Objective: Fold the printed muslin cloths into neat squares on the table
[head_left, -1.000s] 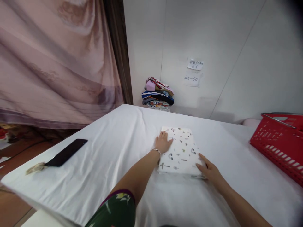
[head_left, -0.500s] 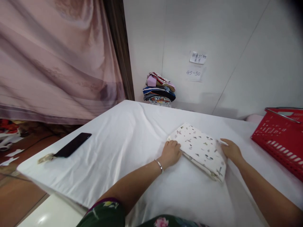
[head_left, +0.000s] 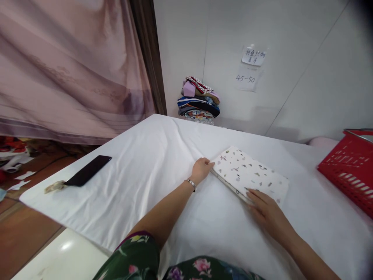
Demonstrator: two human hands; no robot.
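Observation:
A folded white cloth [head_left: 247, 171] printed with small scattered motifs lies flat on the white-covered table [head_left: 140, 175], its layered near edge showing. At its left corner is my left hand [head_left: 201, 170], wearing a bracelet on the wrist, with thumb and fingers closed on the edge. My right hand [head_left: 266, 214] rests on the cloth's near edge towards the right, its fingers stretched out over the top layer.
A black phone [head_left: 87, 171] with a cord lies at the table's left. Folded fabrics [head_left: 199, 102] are stacked beyond the far edge. A red basket [head_left: 349, 167] stands at the right. A pink curtain [head_left: 72, 70] hangs on the left; paper notes [head_left: 247, 77] are on the wall.
My right hand has moved from the cloth's right end to its near edge. My left hand has shifted left to the corner. The view has tilted slightly downward.

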